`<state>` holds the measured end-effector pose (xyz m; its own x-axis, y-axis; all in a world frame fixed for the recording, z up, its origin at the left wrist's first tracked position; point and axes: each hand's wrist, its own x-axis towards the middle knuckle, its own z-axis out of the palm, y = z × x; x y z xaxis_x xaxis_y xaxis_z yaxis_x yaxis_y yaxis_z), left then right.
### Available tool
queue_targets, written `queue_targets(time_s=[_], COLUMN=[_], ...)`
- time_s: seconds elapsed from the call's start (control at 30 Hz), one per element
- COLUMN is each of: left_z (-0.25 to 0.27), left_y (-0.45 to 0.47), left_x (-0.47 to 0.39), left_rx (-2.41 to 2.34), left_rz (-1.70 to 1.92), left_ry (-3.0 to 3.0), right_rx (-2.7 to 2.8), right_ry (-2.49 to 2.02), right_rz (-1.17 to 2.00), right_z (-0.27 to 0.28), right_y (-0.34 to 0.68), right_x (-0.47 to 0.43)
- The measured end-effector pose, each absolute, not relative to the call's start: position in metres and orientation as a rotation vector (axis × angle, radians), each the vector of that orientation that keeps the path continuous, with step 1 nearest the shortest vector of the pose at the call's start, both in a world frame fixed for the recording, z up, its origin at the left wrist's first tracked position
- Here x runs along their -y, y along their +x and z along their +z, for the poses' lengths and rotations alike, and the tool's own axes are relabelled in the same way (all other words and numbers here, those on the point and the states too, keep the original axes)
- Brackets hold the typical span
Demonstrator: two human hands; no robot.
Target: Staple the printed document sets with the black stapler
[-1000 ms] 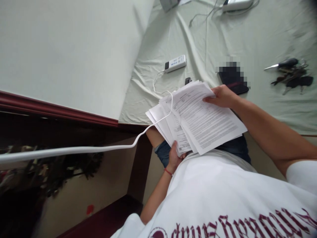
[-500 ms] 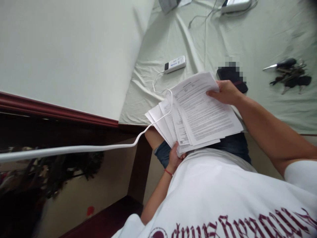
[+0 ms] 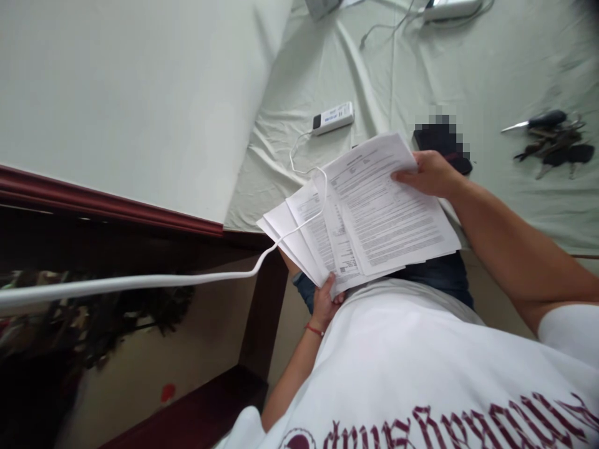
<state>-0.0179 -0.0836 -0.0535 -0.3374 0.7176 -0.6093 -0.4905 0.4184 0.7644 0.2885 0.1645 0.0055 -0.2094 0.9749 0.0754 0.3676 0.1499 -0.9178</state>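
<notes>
Several printed sheets of paper point(image 3: 393, 218) are fanned out above my lap, overlapping one another. My right hand point(image 3: 433, 173) grips the top sheet by its upper right edge, thumb on the printed side and fingers hidden behind. At the lower left edge, my left hand point(image 3: 326, 300), with a red string on its wrist, pinches the lower sheets point(image 3: 299, 240). A white cable point(image 3: 187, 282) crosses in front of the papers from the left and joins a small white power bank point(image 3: 333, 118) lying on the cloth.
A pale green cloth point(image 3: 299, 81) covers the table. To the right lie a dark, partly blurred-out object point(image 3: 435, 146), a screwdriver point(image 3: 545, 120) and a bunch of keys point(image 3: 559, 146). A white device point(image 3: 452, 9) with a cord sits at the far edge. A white wall point(image 3: 131, 93) stands at left.
The lower sheets have spread further left with my left hand, so more of their print shows. My right hand keeps its grip on the top sheet.
</notes>
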Motion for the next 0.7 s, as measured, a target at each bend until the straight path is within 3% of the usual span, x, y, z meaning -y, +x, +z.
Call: queue_targets(time_s=[0.7], left_z=[-0.052], left_y=[-0.015], left_x=[0.082], left_rx=[-1.475], left_rz=[1.335], left_ry=[0.163], right_rx=[1.624], right_ry=[-1.264], right_rz=[1.107], right_z=[-0.004], right_y=[0.291], right_x=[-0.170])
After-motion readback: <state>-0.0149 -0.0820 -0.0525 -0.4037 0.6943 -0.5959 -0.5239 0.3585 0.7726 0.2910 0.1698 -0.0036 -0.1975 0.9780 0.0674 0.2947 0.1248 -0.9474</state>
